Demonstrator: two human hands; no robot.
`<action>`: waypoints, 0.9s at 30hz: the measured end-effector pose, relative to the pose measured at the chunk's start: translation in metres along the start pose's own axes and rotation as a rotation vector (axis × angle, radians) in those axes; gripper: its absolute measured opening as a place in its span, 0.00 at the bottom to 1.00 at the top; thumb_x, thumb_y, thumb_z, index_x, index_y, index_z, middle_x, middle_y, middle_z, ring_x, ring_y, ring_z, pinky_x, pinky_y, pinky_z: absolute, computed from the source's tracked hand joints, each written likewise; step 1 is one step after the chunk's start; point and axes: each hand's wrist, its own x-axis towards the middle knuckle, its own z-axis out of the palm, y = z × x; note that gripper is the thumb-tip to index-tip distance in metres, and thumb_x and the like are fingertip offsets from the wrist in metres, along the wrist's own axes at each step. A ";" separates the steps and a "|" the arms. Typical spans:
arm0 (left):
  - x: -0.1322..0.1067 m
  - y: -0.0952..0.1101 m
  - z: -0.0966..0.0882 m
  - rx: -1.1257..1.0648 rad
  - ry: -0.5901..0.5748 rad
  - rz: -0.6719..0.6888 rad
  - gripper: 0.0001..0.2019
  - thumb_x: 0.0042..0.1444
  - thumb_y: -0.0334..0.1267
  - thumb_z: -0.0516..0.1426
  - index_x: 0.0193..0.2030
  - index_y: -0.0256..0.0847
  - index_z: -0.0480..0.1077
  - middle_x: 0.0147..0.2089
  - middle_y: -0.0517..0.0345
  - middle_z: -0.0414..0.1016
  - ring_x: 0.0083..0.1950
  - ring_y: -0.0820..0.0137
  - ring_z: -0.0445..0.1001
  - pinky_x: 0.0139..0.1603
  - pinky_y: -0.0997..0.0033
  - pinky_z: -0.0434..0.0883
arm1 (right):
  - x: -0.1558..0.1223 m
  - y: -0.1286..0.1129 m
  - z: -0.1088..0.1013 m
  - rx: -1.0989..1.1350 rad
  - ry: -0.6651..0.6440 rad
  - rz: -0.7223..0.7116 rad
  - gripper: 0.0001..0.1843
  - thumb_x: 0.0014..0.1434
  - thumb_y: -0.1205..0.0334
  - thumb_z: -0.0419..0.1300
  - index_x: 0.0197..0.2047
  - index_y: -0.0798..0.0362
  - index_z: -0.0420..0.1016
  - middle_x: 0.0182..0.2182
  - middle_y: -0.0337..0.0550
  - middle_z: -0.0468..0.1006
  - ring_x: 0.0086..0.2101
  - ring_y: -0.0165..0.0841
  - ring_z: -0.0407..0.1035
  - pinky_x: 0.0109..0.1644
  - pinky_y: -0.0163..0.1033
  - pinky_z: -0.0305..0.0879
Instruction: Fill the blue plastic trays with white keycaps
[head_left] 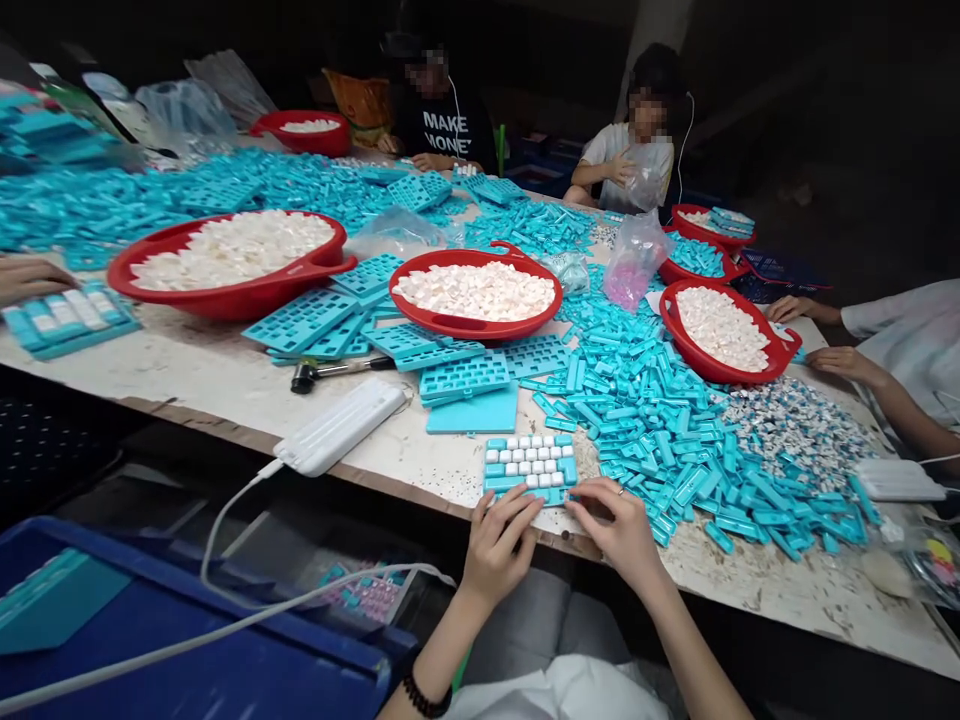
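Note:
A small toy keyboard [529, 463] with white square keys in the middle and turquoise keys around them lies flat at the table's front edge. My left hand [498, 540] holds its front left edge, with bent fingers over the lowest turquoise row. At the front right corner, my right hand [619, 522] has thumb and forefinger pinched together, touching the keyboard. Whatever is between those fingertips is too small to make out. Just behind the keyboard lies a flat turquoise plate [474, 412], with turquoise key frames [463, 374] stacked above it.
Loose turquoise pieces [675, 440] heap to the right, beside tiny black-and-white parts [799, 430]. Red basins [476, 325] hold white keycaps. A white power strip [341, 425] and a screwdriver-like tool [337, 372] lie left. Co-workers sit around; a blue crate [300, 640] stands below left.

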 end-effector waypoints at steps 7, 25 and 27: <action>-0.004 0.000 0.005 -0.010 0.038 -0.048 0.18 0.60 0.21 0.53 0.52 0.42 0.75 0.44 0.54 0.82 0.51 0.62 0.81 0.59 0.59 0.65 | 0.007 0.002 0.010 -0.063 -0.039 0.072 0.07 0.66 0.64 0.60 0.44 0.50 0.79 0.38 0.43 0.80 0.37 0.35 0.76 0.41 0.37 0.72; -0.003 0.002 0.005 -0.009 0.043 -0.043 0.19 0.60 0.20 0.52 0.51 0.41 0.74 0.44 0.53 0.82 0.50 0.62 0.82 0.56 0.60 0.65 | 0.013 -0.030 0.007 -0.639 -0.306 0.002 0.17 0.63 0.77 0.56 0.53 0.54 0.73 0.43 0.49 0.77 0.45 0.44 0.73 0.49 0.47 0.74; -0.003 0.002 0.005 -0.009 0.037 -0.049 0.19 0.61 0.20 0.52 0.52 0.42 0.74 0.44 0.53 0.82 0.50 0.63 0.82 0.57 0.60 0.65 | 0.013 -0.032 0.007 -0.676 -0.315 -0.009 0.19 0.61 0.79 0.57 0.53 0.55 0.73 0.44 0.49 0.77 0.46 0.44 0.73 0.50 0.48 0.74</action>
